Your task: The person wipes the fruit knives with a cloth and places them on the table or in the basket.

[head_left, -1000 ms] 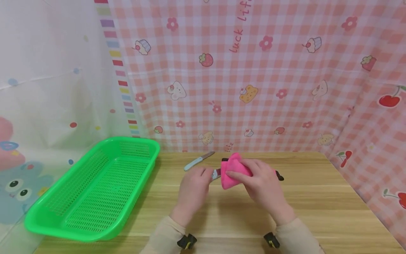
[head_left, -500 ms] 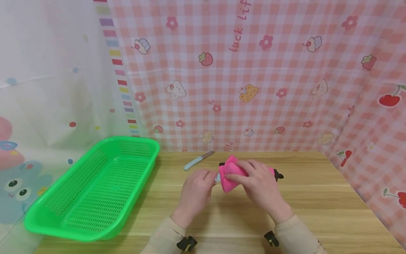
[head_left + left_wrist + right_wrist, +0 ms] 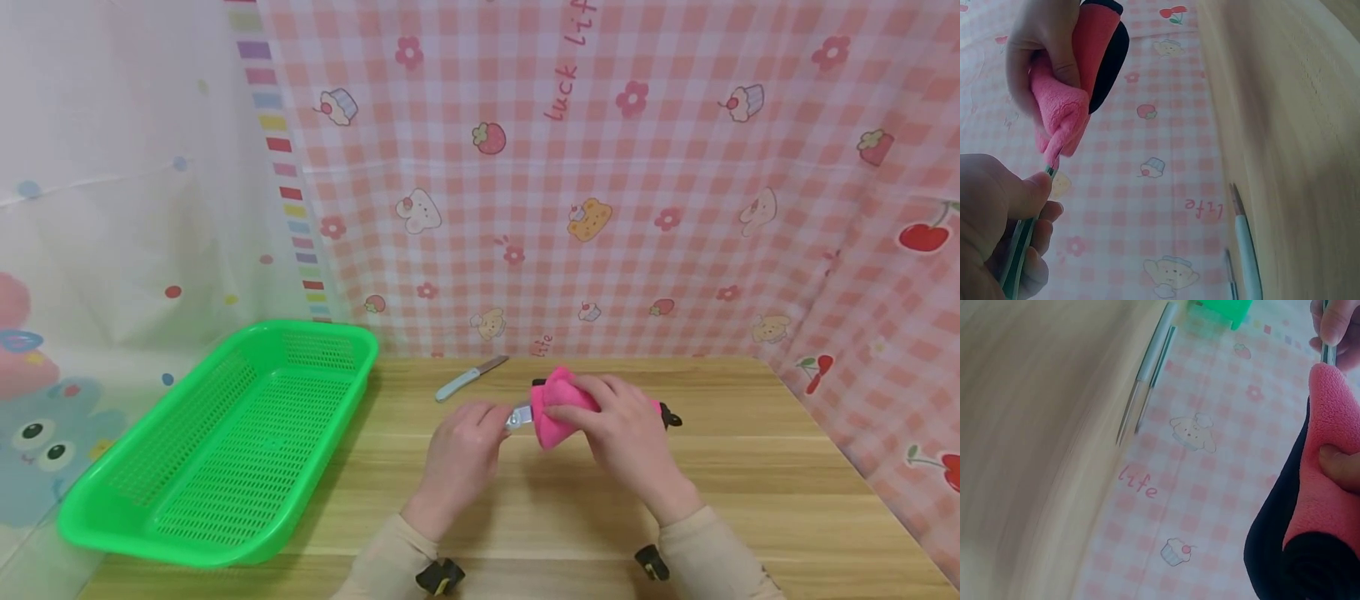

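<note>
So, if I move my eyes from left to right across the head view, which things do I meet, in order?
Green basket → left hand → visible silver part of the held tool → pink cloth.

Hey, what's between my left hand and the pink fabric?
A short, shiny stretch of the slim tool that your left hand grips, reaching to the pink fabric. The head view shows this.

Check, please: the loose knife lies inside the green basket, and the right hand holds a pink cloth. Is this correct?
Not fully: the knife lies on the table, outside the green basket, as the head view shows. The right hand does hold a pink cloth.
</note>
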`<state>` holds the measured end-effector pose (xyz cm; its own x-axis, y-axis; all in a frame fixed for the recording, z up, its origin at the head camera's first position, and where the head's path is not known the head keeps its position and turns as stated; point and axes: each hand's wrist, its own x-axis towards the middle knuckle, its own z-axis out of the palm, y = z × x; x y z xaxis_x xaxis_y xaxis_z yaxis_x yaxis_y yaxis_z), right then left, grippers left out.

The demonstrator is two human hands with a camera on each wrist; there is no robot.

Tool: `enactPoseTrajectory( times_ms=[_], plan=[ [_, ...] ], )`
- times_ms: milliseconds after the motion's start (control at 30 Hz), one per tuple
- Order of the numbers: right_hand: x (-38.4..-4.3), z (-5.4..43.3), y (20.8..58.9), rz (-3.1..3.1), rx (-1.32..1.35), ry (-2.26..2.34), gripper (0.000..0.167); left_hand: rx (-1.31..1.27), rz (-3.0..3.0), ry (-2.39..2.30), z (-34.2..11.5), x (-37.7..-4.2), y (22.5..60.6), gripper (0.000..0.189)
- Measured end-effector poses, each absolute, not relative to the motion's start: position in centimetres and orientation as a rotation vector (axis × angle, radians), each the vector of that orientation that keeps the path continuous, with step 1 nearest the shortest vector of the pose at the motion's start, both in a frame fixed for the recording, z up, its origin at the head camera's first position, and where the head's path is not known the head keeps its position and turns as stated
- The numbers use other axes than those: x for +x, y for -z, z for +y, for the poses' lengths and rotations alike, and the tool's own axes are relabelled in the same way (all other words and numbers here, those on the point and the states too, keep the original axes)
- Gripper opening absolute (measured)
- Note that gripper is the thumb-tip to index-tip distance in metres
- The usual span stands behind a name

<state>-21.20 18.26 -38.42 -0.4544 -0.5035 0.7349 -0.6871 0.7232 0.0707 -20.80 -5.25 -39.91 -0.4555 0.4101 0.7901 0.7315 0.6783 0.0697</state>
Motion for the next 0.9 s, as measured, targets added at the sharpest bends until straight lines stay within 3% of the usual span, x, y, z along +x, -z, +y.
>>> enactPoseTrajectory(
  times_ms=[900],
  plan=[
    [-21.1, 21.5, 39.0, -2.177, 0.729, -0.329, 0.051, -0.850, -2.090, 0.594, -5.8, -20.9, 40.2, 0.028]
  ],
)
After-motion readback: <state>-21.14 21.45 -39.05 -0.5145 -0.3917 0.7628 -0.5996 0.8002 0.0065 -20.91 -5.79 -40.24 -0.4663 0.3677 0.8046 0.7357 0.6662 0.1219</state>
